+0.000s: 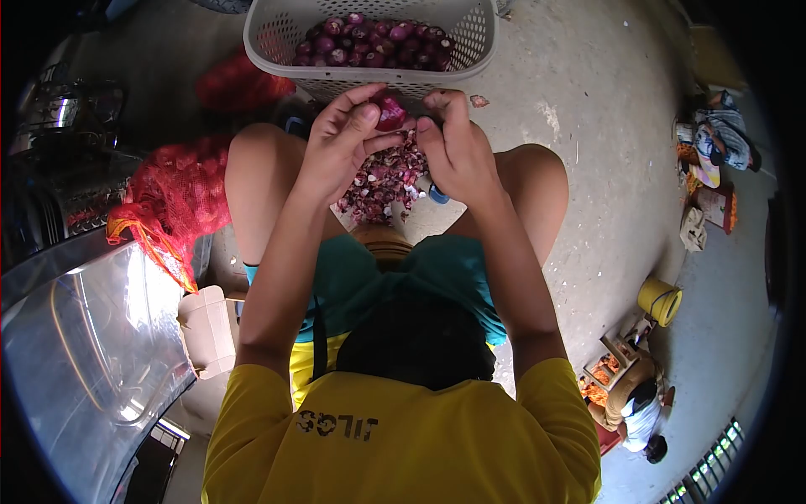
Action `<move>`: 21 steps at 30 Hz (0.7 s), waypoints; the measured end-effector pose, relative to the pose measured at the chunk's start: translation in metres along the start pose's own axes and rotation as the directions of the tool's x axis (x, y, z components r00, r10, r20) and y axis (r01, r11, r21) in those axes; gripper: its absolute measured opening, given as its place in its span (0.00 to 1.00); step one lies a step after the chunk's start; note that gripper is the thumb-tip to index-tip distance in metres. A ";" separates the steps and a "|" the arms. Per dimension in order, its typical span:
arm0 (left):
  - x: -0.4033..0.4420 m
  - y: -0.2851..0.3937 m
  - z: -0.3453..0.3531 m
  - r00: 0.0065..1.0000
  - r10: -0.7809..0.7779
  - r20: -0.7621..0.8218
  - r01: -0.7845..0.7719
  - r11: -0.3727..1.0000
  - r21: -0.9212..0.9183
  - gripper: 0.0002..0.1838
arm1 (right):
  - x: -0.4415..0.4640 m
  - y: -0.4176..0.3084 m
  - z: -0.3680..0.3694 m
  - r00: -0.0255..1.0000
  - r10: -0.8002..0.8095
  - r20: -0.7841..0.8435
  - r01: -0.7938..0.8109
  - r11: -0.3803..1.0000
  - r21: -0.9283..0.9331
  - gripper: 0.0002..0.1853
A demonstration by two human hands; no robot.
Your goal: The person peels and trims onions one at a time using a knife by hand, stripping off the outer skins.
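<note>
My left hand (336,147) is closed around a red onion (390,113), held between its fingertips and facing my right hand. My right hand (463,160) is beside the onion, with thumb and bent index finger close together; anything between them is too small to make out. Beneath both hands lies a heap of onion skins and scraps (382,185) on the floor, between my knees. Just beyond the hands stands a grey perforated basket (273,60) holding several red onions (369,42).
Red mesh sacks (180,189) lie at the left, beside a shiny metal surface (92,336) and a cardboard piece (207,332). On the right are a yellow bucket (660,302), a seated person (642,407) and another person (726,139) farther back.
</note>
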State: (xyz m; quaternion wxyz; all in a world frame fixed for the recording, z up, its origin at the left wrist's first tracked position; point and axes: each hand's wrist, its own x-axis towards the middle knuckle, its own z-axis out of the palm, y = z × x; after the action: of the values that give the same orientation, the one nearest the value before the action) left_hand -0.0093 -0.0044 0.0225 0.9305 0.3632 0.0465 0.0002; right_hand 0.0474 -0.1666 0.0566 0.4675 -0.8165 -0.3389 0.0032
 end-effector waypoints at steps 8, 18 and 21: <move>-0.003 -0.002 -0.003 0.999 0.010 -0.041 -0.004 0.989 0.147 0.18 | 0.001 -0.002 0.001 0.996 -0.005 0.093 0.021 0.986 -0.163 0.11; -0.004 0.000 -0.001 0.999 0.008 -0.036 -0.004 0.994 0.113 0.18 | -0.001 0.005 0.008 0.999 -0.032 -0.014 0.031 0.999 -0.024 0.12; -0.003 -0.001 -0.001 0.999 0.014 -0.031 -0.011 0.993 0.121 0.18 | -0.002 0.004 0.009 0.999 -0.033 0.000 0.033 0.999 -0.039 0.13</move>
State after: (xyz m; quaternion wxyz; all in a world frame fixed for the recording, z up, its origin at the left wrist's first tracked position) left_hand -0.0128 -0.0041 0.0212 0.9060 0.4190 0.0590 0.0090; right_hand 0.0453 -0.1624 0.0482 0.4513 -0.8197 -0.3525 -0.0114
